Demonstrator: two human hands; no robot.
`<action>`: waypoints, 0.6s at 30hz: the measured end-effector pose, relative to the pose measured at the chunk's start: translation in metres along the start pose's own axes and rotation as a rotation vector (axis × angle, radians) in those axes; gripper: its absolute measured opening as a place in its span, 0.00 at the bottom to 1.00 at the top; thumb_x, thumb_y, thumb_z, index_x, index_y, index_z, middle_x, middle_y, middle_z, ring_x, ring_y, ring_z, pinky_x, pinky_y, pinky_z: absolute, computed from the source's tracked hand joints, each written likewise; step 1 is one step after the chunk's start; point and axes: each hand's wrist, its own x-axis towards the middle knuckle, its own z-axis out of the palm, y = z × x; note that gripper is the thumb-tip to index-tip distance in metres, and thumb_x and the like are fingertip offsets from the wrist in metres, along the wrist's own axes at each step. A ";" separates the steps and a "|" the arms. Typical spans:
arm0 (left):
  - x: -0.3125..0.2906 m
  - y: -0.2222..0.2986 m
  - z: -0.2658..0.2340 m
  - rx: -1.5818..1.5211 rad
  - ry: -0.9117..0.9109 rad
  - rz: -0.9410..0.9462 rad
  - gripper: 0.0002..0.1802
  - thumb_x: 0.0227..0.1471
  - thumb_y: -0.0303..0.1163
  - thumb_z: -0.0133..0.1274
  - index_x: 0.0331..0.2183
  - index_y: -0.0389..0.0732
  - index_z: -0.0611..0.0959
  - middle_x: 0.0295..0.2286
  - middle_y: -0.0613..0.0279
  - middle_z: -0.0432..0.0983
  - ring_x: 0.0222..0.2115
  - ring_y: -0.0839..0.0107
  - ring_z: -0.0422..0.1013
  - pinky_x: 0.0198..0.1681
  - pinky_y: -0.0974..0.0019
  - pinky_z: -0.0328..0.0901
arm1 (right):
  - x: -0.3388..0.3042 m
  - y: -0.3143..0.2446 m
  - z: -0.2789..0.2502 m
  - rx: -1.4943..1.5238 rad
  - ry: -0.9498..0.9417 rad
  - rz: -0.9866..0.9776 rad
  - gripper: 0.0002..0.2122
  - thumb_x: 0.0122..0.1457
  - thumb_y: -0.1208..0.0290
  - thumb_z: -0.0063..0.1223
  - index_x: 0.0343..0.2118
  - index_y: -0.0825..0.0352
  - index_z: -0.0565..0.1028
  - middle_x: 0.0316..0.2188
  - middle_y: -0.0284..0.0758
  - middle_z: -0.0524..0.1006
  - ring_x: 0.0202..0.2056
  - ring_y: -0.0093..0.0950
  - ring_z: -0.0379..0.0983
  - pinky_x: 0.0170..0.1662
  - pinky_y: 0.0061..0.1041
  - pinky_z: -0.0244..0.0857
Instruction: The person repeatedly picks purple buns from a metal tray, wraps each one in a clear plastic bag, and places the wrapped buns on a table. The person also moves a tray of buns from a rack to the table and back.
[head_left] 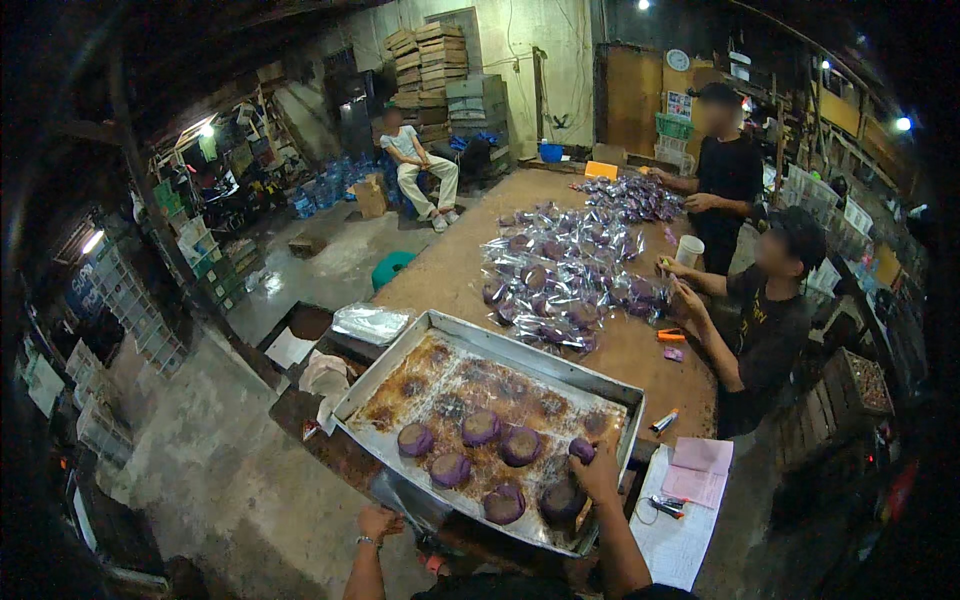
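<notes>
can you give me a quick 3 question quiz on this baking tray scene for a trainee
1. True or false: the right hand touches a purple bun on the metal tray.
2. Where is the left hand?
A. on a bun
B. at the tray's near left edge, below it
C. on the paper sheets
3. Fill in: the bagged purple buns lie on the wooden ____ beyond the tray.

Key: 1 true; 2 B; 3 table.
</notes>
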 end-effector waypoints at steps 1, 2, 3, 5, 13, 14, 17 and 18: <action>0.000 0.002 0.002 -0.034 0.018 -0.040 0.13 0.43 0.22 0.55 0.33 0.29 0.72 0.21 0.47 0.75 0.20 0.57 0.75 0.24 0.56 0.74 | -0.008 -0.006 -0.004 0.035 0.000 0.013 0.30 0.46 0.60 0.59 0.49 0.68 0.61 0.38 0.53 0.71 0.39 0.48 0.71 0.40 0.42 0.65; 0.002 0.005 0.004 -0.082 -0.026 -0.057 0.15 0.43 0.23 0.56 0.35 0.30 0.71 0.21 0.47 0.75 0.21 0.56 0.75 0.24 0.56 0.74 | -0.018 -0.014 -0.006 0.062 0.023 0.021 0.29 0.46 0.60 0.59 0.49 0.68 0.61 0.36 0.52 0.72 0.37 0.48 0.71 0.40 0.42 0.65; 0.007 0.007 0.008 -0.123 -0.065 -0.092 0.17 0.43 0.25 0.56 0.36 0.30 0.70 0.21 0.48 0.75 0.22 0.56 0.75 0.25 0.55 0.74 | -0.028 -0.022 -0.004 0.080 0.047 0.035 0.29 0.46 0.60 0.59 0.48 0.68 0.62 0.34 0.51 0.73 0.35 0.48 0.71 0.39 0.42 0.65; 0.019 0.007 0.015 -0.157 -0.090 -0.148 0.19 0.44 0.27 0.57 0.38 0.31 0.70 0.23 0.48 0.75 0.23 0.55 0.75 0.26 0.54 0.74 | -0.045 -0.039 0.006 -0.012 -0.028 0.048 0.28 0.48 0.59 0.57 0.50 0.66 0.61 0.33 0.52 0.74 0.35 0.50 0.72 0.38 0.43 0.65; 0.052 -0.010 0.020 -0.336 -0.431 -0.023 0.21 0.47 0.30 0.56 0.41 0.30 0.69 0.34 0.45 0.75 0.31 0.49 0.75 0.34 0.54 0.73 | -0.053 -0.068 0.028 -0.165 -0.151 -0.029 0.33 0.45 0.65 0.59 0.56 0.64 0.59 0.32 0.53 0.75 0.36 0.51 0.72 0.40 0.43 0.67; 0.047 -0.007 0.018 -0.299 -0.377 -0.013 0.16 0.49 0.28 0.54 0.39 0.32 0.72 0.34 0.47 0.75 0.30 0.53 0.75 0.32 0.57 0.72 | -0.051 -0.068 0.027 -0.083 -0.108 -0.009 0.33 0.45 0.65 0.59 0.55 0.64 0.59 0.32 0.53 0.75 0.36 0.50 0.72 0.40 0.43 0.67; 0.029 0.007 0.009 -0.221 -0.268 -0.044 0.07 0.52 0.25 0.49 0.35 0.35 0.78 0.31 0.52 0.76 0.28 0.63 0.75 0.29 0.64 0.71 | -0.055 -0.069 0.035 0.096 -0.013 -0.068 0.31 0.47 0.66 0.58 0.55 0.61 0.60 0.33 0.51 0.76 0.35 0.47 0.74 0.39 0.40 0.68; 0.026 0.010 0.004 -0.212 -0.275 -0.094 0.07 0.52 0.26 0.50 0.34 0.35 0.78 0.30 0.54 0.77 0.28 0.63 0.75 0.28 0.64 0.70 | -0.058 -0.070 0.040 0.133 0.021 -0.134 0.30 0.48 0.66 0.58 0.55 0.60 0.60 0.33 0.50 0.76 0.34 0.46 0.74 0.38 0.40 0.68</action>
